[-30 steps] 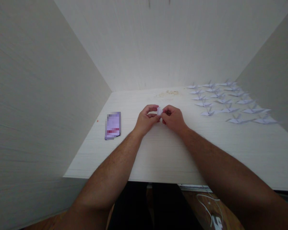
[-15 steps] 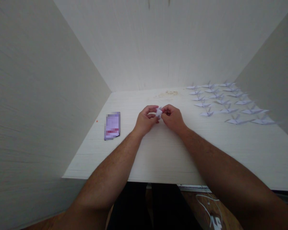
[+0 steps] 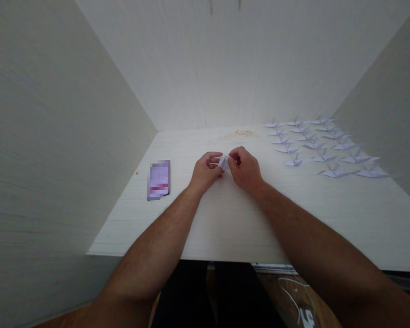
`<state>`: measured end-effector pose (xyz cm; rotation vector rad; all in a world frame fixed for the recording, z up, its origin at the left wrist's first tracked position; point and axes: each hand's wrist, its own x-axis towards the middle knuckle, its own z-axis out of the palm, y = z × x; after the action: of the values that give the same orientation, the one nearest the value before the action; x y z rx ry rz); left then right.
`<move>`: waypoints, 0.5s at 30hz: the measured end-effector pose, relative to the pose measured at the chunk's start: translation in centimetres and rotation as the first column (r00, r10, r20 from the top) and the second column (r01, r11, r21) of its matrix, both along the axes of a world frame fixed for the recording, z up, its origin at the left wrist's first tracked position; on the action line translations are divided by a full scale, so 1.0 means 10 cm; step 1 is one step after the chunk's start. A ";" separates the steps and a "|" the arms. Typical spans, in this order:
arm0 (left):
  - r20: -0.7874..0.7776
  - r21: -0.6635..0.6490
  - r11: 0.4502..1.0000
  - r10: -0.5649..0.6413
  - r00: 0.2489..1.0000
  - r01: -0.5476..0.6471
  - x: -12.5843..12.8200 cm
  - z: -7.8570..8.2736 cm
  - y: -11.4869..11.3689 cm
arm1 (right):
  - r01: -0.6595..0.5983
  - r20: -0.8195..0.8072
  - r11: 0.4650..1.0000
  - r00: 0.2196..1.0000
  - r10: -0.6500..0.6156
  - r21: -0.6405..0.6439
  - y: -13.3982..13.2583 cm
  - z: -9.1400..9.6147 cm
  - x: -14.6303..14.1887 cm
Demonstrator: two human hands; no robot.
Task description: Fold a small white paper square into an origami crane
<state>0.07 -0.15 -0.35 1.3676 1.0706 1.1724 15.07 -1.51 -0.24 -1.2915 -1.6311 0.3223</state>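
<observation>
A small folded white paper (image 3: 223, 162) is held between my two hands over the middle of the table. My left hand (image 3: 207, 171) pinches its left and lower side with thumb and fingers. From the other side, my right hand (image 3: 245, 167) grips the upper right of the paper between thumb and forefinger, its other fingers curled. The fingers cover part of the paper, so its full shape is hidden. To the right, several white paper cranes (image 3: 316, 146) stand in rows.
A phone (image 3: 159, 179), its screen blurred out, lies on the white table (image 3: 222, 228) to the left. Walls (image 3: 205, 68) close in the back and both sides. A white cable (image 3: 290, 296) and a plug lie on the floor below the front edge.
My right hand has shifted slightly up and its fingertips have moved on the paper. The paper has turned a little in my left hand's pinch.
</observation>
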 end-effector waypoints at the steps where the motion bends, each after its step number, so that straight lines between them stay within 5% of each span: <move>1: 0.021 -0.006 1.000 0.001 1.000 -0.001 0.00 0.00 0.00 | -0.017 0.014 1.000 1.000 0.017 -0.001 0.00 0.00 0.00; 15: 0.128 -0.008 0.991 -0.129 0.983 0.131 -0.02 -0.02 0.01 | -0.011 0.052 1.000 0.999 0.012 -0.019 -0.01 -0.02 0.02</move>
<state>-0.17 -0.04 -0.50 1.3122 0.8851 1.1363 15.32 -1.58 -0.47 -1.3144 -1.6834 0.3135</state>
